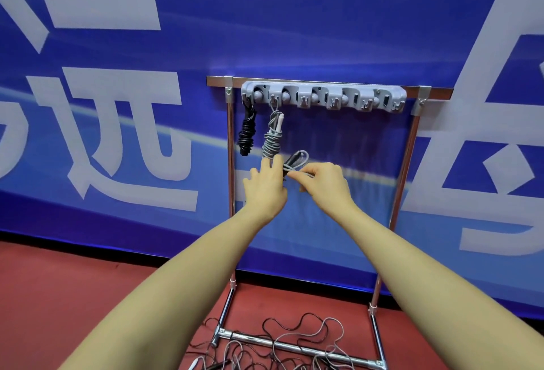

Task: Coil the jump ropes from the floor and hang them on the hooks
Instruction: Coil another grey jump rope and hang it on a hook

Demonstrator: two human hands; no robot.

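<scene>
Fingers (297,175) of your right hand (326,184) are pinched on a grey jump rope (297,160), its strands looping up between both hands. Your left hand (266,188) sits just beside it, fingers extended upward and touching the bottom of the hung grey rope bundle (272,137); whether that hand grips any strand, you cannot tell from this angle.

Hook rail (323,98): grey plastic, mounted under the top bar of a chrome rack (407,152).
- Leftmost hook: black rope bundle (246,131), coiled and wrapped, hanging straight down.
- Second hook: the grey bundle, with a white handle (280,121) poking up along its upper part.
- Hooks further right carry nothing.

Floor (73,296): red surface. Loose ropes (294,337), black and grey tangled together, lie across and around the rack's lower crossbar (294,347). How many ropes make up the tangle cannot be told. A white handle end (195,363) shows at the bottom edge of the view.

Behind the rack: blue banner (323,31) with large white characters.
</scene>
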